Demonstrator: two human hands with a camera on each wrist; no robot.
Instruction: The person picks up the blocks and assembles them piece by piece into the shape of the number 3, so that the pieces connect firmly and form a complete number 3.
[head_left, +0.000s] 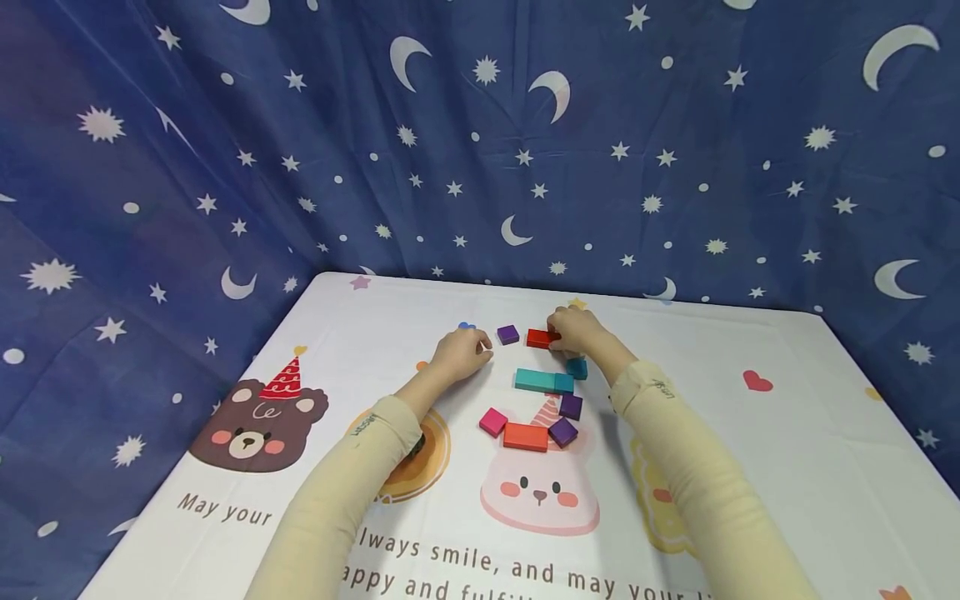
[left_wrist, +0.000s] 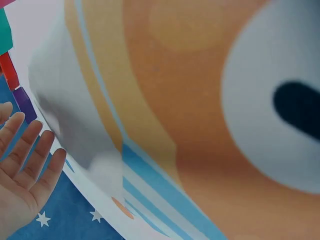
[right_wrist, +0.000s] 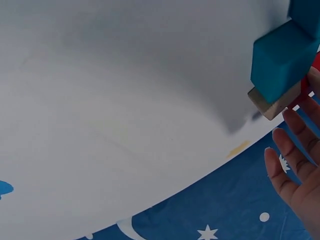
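Note:
In the head view, several coloured blocks form a curved, 3-like line on the white tablecloth. My right hand (head_left: 579, 331) pinches the right end of a red block (head_left: 537, 338) at the back; its thumb lies against the red side in the right wrist view. A beige block (right_wrist: 272, 106) and a teal block (right_wrist: 280, 62) sit beside those fingers; the hand hides the beige one from the head view. My left hand (head_left: 461, 353) rests left of a purple block (head_left: 507, 334), fingers relaxed, holding nothing; the left wrist view shows its fingers (left_wrist: 35, 155) spread.
Nearer me lie a long turquoise block (head_left: 534, 380), two purple blocks (head_left: 571, 407), an orange-red block (head_left: 526, 437) and a pink block (head_left: 492, 422). The tablecloth (head_left: 750, 467) has printed animals and lettering. A blue star-patterned curtain (head_left: 480, 167) hangs behind the table.

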